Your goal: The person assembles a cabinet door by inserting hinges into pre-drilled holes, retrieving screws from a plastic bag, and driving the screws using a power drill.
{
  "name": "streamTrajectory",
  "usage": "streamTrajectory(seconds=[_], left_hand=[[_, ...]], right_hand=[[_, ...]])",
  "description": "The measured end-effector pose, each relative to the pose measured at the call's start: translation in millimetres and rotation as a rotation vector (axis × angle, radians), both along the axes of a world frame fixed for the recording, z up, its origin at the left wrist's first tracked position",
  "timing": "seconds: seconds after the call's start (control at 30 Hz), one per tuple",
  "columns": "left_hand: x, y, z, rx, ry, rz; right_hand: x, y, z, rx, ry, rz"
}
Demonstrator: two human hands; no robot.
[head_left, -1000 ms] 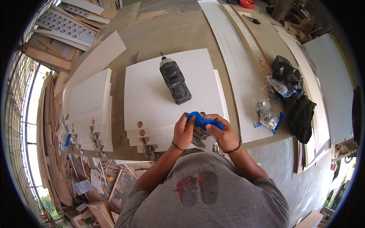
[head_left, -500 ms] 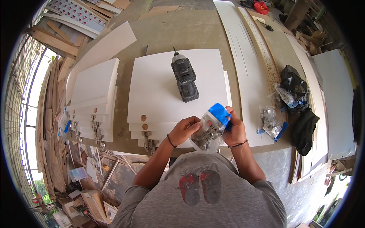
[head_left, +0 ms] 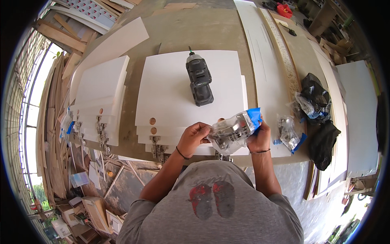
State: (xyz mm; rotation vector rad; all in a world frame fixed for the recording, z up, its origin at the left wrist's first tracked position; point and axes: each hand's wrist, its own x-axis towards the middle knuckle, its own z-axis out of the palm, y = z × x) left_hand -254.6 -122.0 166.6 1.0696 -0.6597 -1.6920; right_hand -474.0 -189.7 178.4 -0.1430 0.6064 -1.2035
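Between my two hands is a clear plastic bag of metal hinges [head_left: 231, 133] with a blue top, tilted over the near edge of the white panels. My left hand [head_left: 194, 137] pinches the clear end of the bag. Closed on the blue end is my right hand [head_left: 260, 136], its fingers partly behind the plastic. Beyond the bag, a black cordless drill [head_left: 199, 81] lies on the stacked white panels [head_left: 166, 85]. Metal hinges [head_left: 157, 149] are fitted along the near edge of this stack, by my left wrist.
Another white panel stack [head_left: 101, 81] with hinges stands on the left. At right lie another bag of hinges [head_left: 288, 132], black plastic bags [head_left: 323, 142] and a long white board [head_left: 264, 69]. Wood strips [head_left: 57, 134] lean at the far left.
The bag has turned clockwise from nearly upright to lying sideways, its blue end now to the right. My right hand has shifted slightly right; the left hand still holds the clear plastic.
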Motion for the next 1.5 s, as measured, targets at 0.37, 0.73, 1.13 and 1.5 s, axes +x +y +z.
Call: streamTrajectory(seconds=[0.37, 0.73, 1.13, 1.5], left_hand=[[9, 2, 11, -0.19, -0.395, 0.258], [-11, 2, 42, -0.616, -0.894, 0.046], [-21, 11, 43, -0.332, -0.642, 0.249], [-27, 11, 12, -0.158, -0.571, 0.316]], right_hand=[[-13, 23, -17, -0.085, 0.228, 0.269], [47, 30, 38, -1.072, 1.24, 0.408], [66, 25, 25, -1.501, 1.409, -0.004], [65, 30, 10, -1.519, 1.464, 0.055]])
